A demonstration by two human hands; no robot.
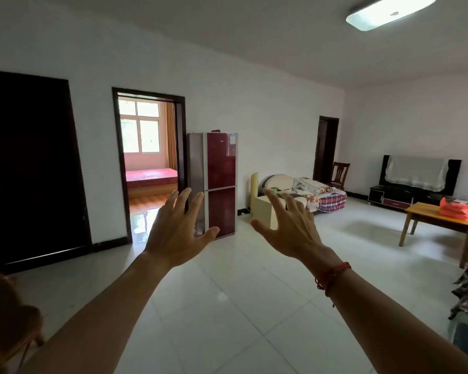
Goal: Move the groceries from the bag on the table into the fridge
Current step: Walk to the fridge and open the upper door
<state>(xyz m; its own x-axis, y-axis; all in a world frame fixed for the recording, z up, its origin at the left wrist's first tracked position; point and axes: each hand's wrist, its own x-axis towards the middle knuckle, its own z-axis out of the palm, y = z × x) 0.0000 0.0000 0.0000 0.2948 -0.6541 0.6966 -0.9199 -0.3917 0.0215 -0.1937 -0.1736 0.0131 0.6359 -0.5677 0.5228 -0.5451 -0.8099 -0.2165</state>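
Note:
A tall dark-red fridge (220, 163) with two doors, both closed, stands against the far white wall beside an open doorway. At the right, an orange plastic bag (455, 209) sits on a wooden table (427, 215). My left hand (177, 229) and my right hand (291, 225) are both raised in front of me, fingers spread and holding nothing. They hover in mid-air, far from the fridge and the bag. A red string bracelet circles my right wrist.
A white tiled floor (227, 306) stretches between me and the fridge. A low bed with blankets (312, 194) and a cream box (265, 209) lie right of the fridge. A dark TV stand (395, 197) is at back right, a wooden chair (8, 319) at near left.

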